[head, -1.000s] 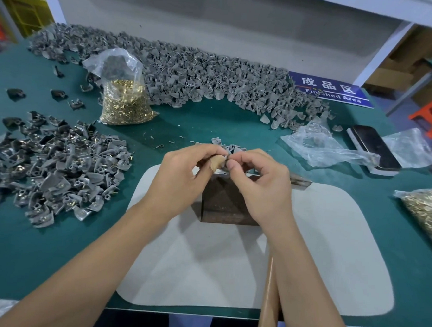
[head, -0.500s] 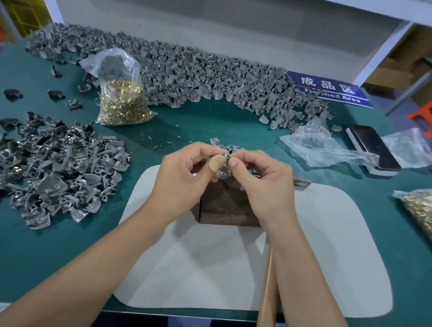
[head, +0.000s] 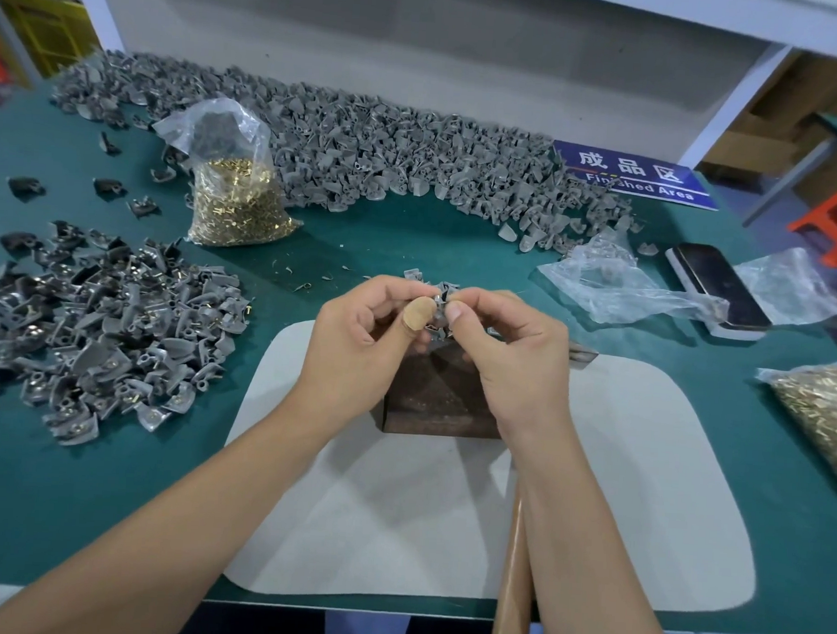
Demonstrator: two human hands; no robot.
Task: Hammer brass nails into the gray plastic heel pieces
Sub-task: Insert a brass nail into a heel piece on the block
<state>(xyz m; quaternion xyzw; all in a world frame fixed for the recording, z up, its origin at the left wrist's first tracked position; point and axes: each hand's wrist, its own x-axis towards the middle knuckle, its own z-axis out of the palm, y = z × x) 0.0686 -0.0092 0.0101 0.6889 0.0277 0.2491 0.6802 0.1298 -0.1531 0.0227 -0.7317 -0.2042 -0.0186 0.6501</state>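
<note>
Both hands met above the dark metal block (head: 444, 395): left hand (head: 357, 347) and right hand (head: 511, 360) pinched one small gray plastic heel piece (head: 440, 302) between curled fingertips, directly over the block; any nail was too small to tell.

blue sign (head: 638, 177) at table's far edge, white txt "成品区", below "Finished Area"

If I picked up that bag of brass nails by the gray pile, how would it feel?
The nail bag would probably feel heavy for its size: its lower half bulges with metal nails. It would likely sag and shift, since the thin clear plastic is crumpled and slack on top. Sharp nails might poke through the film.
</note>
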